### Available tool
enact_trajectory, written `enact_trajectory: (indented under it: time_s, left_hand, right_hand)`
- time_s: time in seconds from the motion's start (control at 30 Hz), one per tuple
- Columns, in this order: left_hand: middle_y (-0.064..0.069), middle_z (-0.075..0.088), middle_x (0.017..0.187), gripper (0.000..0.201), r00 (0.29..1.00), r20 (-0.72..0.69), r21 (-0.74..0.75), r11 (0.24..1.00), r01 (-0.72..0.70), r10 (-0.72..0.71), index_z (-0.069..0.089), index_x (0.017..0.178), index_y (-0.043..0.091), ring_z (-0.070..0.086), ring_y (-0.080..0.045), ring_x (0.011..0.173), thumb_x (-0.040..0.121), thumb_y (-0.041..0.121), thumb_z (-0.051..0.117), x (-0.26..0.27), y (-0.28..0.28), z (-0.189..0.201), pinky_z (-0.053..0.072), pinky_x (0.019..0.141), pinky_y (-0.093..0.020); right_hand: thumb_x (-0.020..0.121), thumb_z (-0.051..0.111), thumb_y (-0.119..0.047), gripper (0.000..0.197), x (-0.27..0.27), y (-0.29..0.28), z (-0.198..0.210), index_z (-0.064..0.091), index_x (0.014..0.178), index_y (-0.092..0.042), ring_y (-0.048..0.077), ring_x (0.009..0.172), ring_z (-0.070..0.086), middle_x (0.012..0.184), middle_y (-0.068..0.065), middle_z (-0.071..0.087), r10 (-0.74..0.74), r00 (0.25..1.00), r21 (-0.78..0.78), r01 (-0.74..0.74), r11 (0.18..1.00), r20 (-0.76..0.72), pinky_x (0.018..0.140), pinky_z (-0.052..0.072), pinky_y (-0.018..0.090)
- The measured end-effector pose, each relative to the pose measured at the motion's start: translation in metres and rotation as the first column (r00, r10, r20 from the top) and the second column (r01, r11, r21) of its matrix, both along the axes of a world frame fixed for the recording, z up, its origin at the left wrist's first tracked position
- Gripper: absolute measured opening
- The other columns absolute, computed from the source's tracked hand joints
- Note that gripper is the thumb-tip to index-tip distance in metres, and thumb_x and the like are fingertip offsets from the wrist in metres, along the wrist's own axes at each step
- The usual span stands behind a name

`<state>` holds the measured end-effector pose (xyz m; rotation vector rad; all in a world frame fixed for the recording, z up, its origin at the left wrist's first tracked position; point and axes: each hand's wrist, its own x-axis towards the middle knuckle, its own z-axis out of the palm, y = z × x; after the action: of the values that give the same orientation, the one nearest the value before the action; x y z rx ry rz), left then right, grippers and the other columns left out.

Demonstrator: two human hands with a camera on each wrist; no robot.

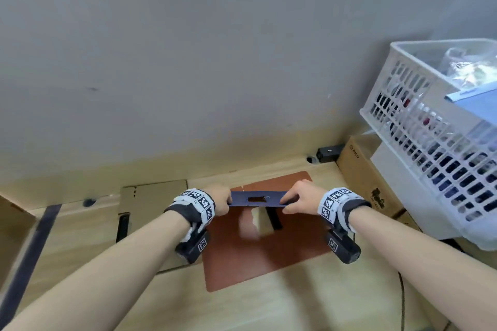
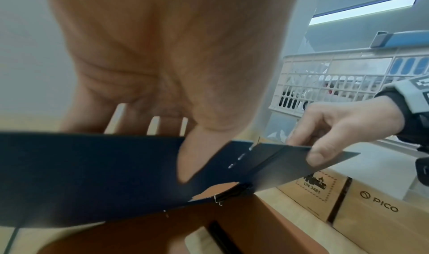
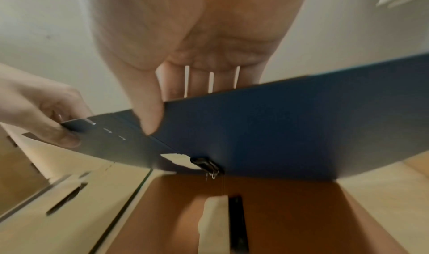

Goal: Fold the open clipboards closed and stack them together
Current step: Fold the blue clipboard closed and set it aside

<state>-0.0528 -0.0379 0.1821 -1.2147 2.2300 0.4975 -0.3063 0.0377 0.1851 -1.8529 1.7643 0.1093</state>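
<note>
A dark blue clipboard folder (image 1: 256, 199) hangs spread open, nearly flat, above the table. My left hand (image 1: 224, 200) pinches its left end and my right hand (image 1: 291, 201) pinches its right end, thumbs on the near face. The left wrist view shows the blue cover (image 2: 92, 175) with my thumb across it. From the right wrist, the fold lines and a black clip (image 3: 206, 164) show at its lower edge. Beneath it a brown clipboard folder (image 1: 255, 250) lies open on the table, a black clip bar (image 1: 273, 217) near its middle.
A white slotted basket (image 1: 430, 129) full of items stands at the right on a white bin. Beside it is a cardboard box (image 1: 363, 169). Flat cardboard (image 1: 150, 196) lies left of the brown folder. A black cable (image 1: 402, 298) runs along the right front. The wall is close behind.
</note>
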Motion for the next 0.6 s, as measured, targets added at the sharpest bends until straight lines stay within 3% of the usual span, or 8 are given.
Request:
enact_trajectory:
  time_s: [0.07, 0.13, 0.2, 0.3, 0.37, 0.47, 0.6]
  left_hand:
    - [-0.012, 0.063, 0.091, 0.027, 0.993, -0.111, -0.138, 0.989, -0.052, 0.037, 0.069, 0.094, 0.032, 0.059, -0.034, 0.081, 0.088, 0.013, 0.051, 0.004, -0.005, 0.013, 0.044, 0.070, -0.032]
    - [-0.008, 0.070, 0.109, 0.025, 0.972, -0.226, -0.297, 0.946, -0.132, 0.065, 0.070, 0.110, 0.030, 0.064, -0.035, 0.102, 0.093, 0.026, 0.052, 0.011, -0.007, 0.024, 0.049, 0.082, -0.035]
    - [-0.007, 0.070, 0.112, 0.022, 0.940, -0.336, -0.399, 0.894, -0.204, 0.064, 0.067, 0.108, 0.030, 0.063, -0.035, 0.105, 0.096, 0.031, 0.049, 0.017, -0.010, 0.032, 0.049, 0.083, -0.038]
    - [-0.009, 0.071, 0.104, 0.019, 0.902, -0.428, -0.467, 0.844, -0.266, 0.047, 0.063, 0.102, 0.025, 0.064, -0.037, 0.098, 0.097, 0.033, 0.047, 0.025, -0.015, 0.043, 0.047, 0.075, -0.038]
    - [-0.010, 0.070, 0.101, 0.019, 0.894, -0.445, -0.475, 0.835, -0.278, 0.045, 0.062, 0.103, 0.021, 0.064, -0.037, 0.095, 0.097, 0.034, 0.049, 0.034, -0.018, 0.049, 0.045, 0.071, -0.038]
    - [-0.010, 0.068, 0.096, 0.019, 0.889, -0.447, -0.379, 0.879, -0.289, 0.100, 0.060, 0.099, 0.016, 0.063, -0.035, 0.091, 0.097, 0.032, 0.050, 0.054, -0.021, 0.048, 0.043, 0.067, -0.035]
    - [-0.011, 0.067, 0.100, 0.018, 0.894, -0.403, -0.231, 0.923, -0.307, 0.197, 0.060, 0.098, 0.015, 0.061, -0.034, 0.094, 0.095, 0.031, 0.053, 0.086, -0.017, 0.024, 0.042, 0.072, -0.034]
  right_hand:
    - [0.081, 0.064, -0.045, 0.032, -0.001, -0.009, 0.013, 0.073, 0.108, -0.031, 0.011, 0.098, 0.067, 0.108, -0.012, 0.073, -0.023, 0.999, -0.089, 0.020, 0.996, -0.034, 0.089, 0.054, 0.033]
    - [0.089, 0.058, -0.038, 0.026, 0.000, -0.016, 0.026, 0.073, 0.107, -0.029, 0.019, 0.097, 0.068, 0.104, -0.006, 0.074, -0.066, 0.995, -0.198, 0.049, 0.979, -0.076, 0.084, 0.056, 0.036]
    - [0.093, 0.054, -0.034, 0.023, 0.001, -0.021, 0.037, 0.072, 0.107, -0.028, 0.025, 0.096, 0.067, 0.102, -0.003, 0.074, -0.138, 0.989, -0.325, 0.110, 0.939, -0.062, 0.082, 0.055, 0.037]
    - [0.096, 0.051, -0.028, 0.023, 0.004, -0.031, 0.044, 0.068, 0.111, -0.028, 0.028, 0.100, 0.064, 0.107, -0.001, 0.072, -0.180, 0.984, -0.437, 0.160, 0.885, -0.004, 0.084, 0.052, 0.038]
    - [0.097, 0.048, -0.026, 0.024, 0.010, -0.039, 0.045, 0.064, 0.116, -0.024, 0.030, 0.100, 0.063, 0.108, 0.003, 0.071, -0.154, 0.988, -0.441, 0.134, 0.888, -0.009, 0.084, 0.051, 0.039]
    - [0.099, 0.045, -0.022, 0.024, 0.024, -0.048, 0.037, 0.061, 0.117, -0.019, 0.030, 0.098, 0.063, 0.104, 0.006, 0.071, -0.071, 0.997, -0.377, 0.062, 0.924, -0.010, 0.084, 0.049, 0.038]
    - [0.098, 0.045, -0.023, 0.017, 0.053, -0.054, 0.006, 0.059, 0.106, -0.019, 0.032, 0.092, 0.059, 0.089, 0.005, 0.067, -0.002, 0.999, -0.262, -0.007, 0.965, -0.032, 0.081, 0.044, 0.036]
